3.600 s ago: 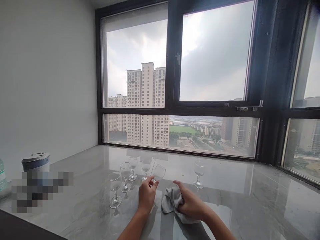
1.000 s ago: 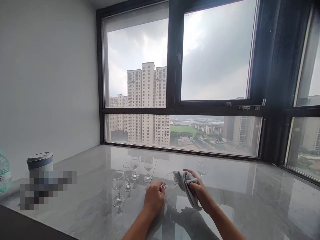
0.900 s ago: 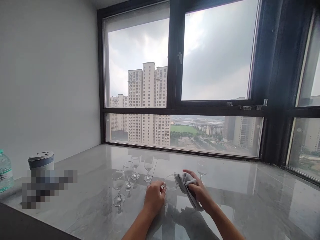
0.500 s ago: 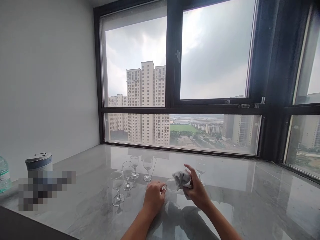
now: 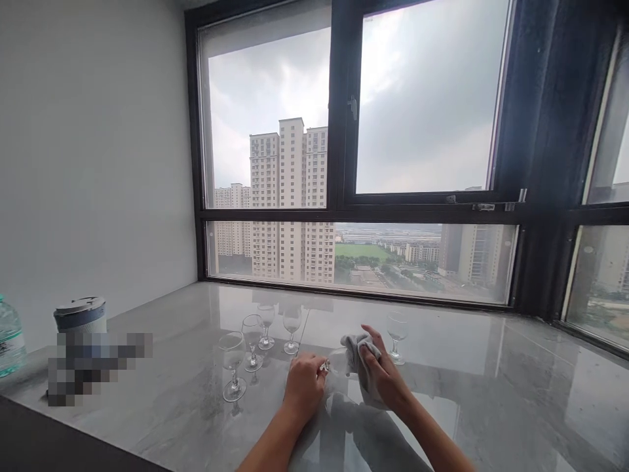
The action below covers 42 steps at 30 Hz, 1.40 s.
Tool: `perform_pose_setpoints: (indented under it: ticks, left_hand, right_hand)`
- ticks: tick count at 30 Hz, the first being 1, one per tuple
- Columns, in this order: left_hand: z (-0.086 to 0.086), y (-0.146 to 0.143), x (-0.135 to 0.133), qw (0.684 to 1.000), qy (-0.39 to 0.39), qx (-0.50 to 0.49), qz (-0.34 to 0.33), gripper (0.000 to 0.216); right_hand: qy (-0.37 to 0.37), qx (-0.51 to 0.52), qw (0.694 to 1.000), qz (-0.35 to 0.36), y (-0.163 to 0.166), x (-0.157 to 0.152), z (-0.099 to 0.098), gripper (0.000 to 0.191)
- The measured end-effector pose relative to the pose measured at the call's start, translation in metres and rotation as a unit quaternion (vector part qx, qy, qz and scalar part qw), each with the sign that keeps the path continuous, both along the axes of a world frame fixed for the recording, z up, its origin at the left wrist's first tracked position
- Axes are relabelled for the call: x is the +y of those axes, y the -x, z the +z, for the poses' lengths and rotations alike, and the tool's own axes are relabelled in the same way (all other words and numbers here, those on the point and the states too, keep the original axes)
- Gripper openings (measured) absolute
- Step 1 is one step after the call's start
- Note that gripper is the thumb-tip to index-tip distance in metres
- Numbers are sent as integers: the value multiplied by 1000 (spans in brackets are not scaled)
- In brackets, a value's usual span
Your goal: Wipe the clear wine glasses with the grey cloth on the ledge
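Observation:
My left hand [image 5: 305, 381] is closed on the stem end of a wine glass [image 5: 337, 362], which lies sideways just above the sill with its bowl pointing right. A grey-white cloth [image 5: 361, 364] is bunched in my right hand [image 5: 381, 373], pressed against the mouth of that bowl; the cloth hides the rim. Left of my hands, several stemmed glasses stand upright, the nearest glass [image 5: 232, 367] closest to me. Another upright glass [image 5: 397, 335] stands behind my right hand.
The glossy grey stone sill [image 5: 171, 406] runs up to a dark window frame [image 5: 354, 292]. At the left are a lidded cup [image 5: 81, 316], a clear green-tinted bottle [image 5: 10, 337] and a blurred-out patch.
The cloth has turned in my right hand, and more of it hangs below the fingers, which have curled over it. My left hand keeps its hold on the glass.

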<state>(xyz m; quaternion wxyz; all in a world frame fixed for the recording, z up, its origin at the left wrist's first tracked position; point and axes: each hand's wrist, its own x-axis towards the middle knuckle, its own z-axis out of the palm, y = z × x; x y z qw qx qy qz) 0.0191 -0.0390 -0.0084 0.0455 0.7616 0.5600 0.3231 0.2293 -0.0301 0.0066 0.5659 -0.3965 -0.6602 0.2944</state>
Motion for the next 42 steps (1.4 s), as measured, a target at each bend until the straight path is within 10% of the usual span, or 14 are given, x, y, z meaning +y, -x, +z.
perform_pose_setpoints:
  ticks: [13,42]
  left_hand:
    - [4,-5,-4,999,19,20,-19,22]
    - [1,-1,-3,999,-29,-37,6,25]
  right_hand:
    - [-109,-50,990,-69,-7,-3,10,79]
    - [94,-1,993,64,-7,-17,19,42]
